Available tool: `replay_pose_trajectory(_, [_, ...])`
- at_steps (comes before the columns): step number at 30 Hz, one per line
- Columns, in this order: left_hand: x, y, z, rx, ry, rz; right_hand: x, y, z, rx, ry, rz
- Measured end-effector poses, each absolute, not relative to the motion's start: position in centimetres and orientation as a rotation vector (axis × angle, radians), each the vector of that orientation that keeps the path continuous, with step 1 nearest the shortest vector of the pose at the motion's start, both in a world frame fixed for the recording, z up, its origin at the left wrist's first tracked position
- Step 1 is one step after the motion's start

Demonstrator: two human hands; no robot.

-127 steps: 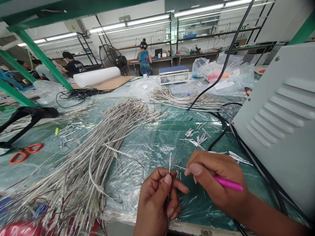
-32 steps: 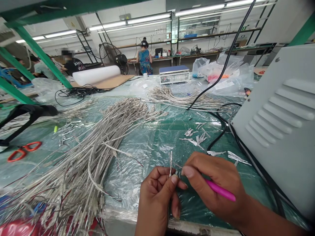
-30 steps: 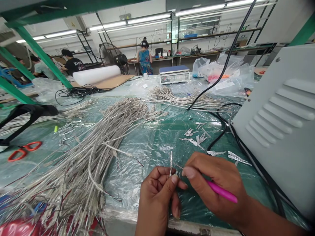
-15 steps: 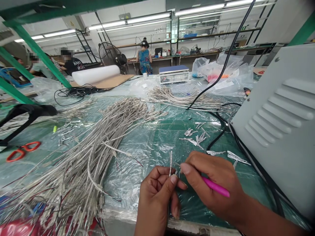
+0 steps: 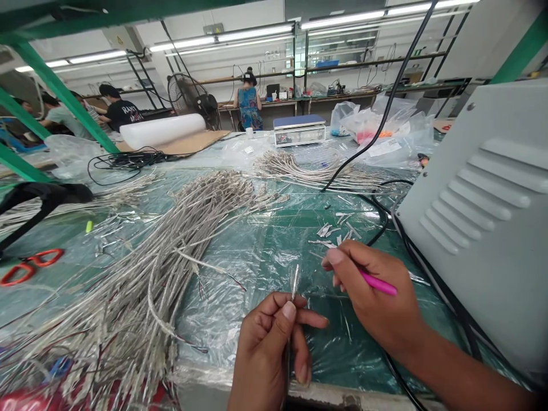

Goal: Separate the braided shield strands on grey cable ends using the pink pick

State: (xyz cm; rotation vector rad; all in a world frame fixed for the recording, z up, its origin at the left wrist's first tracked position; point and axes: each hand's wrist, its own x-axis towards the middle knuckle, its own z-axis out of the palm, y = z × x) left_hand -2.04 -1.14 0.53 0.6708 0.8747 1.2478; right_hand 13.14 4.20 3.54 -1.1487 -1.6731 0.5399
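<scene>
My left hand (image 5: 269, 345) pinches a thin cable (image 5: 295, 279) between thumb and index finger. The cable's stripped end stands upright, with silvery strands fanned slightly at the top. To the right, my right hand (image 5: 379, 305) is closed round a pink-handled pick (image 5: 380, 283). Its thin metal tip points left, above and apart from the cable end. Left of my hands lies a large bundle of braided cables (image 5: 184, 240), some with fine coloured wires at their ends.
Foil scraps (image 5: 327, 230) lie beyond my right hand. A grey louvred machine (image 5: 479, 228) stands at right, black leads beside it. Orange-handled scissors (image 5: 48, 257) lie at left. A blue-topped scale (image 5: 299, 131) and more cables (image 5: 291, 168) are farther back. Several people work behind.
My right hand has moved up and away from the cable end with the pick. The strands at the tip look more spread. The view has shifted slightly.
</scene>
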Motion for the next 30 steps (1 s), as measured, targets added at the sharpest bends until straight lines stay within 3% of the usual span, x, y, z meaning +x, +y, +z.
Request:
replay_pose_trajectory(6, [-2.0,-1.1,0.5,0.686,0.906,1.264,13.1,3.0,4.1,-0.74,-1.842,0.651])
replay_pose_trajectory(21, [-2.0,-1.3,0.5,0.653,0.822,1.292,12.5,3.3,3.8,-1.019,-1.884,0.624])
replay_pose_trajectory(30, [-2.1,-1.2,-0.1,0.656,0.8,1.302,12.9,2.9,4.0,-0.699,-1.913,0.603])
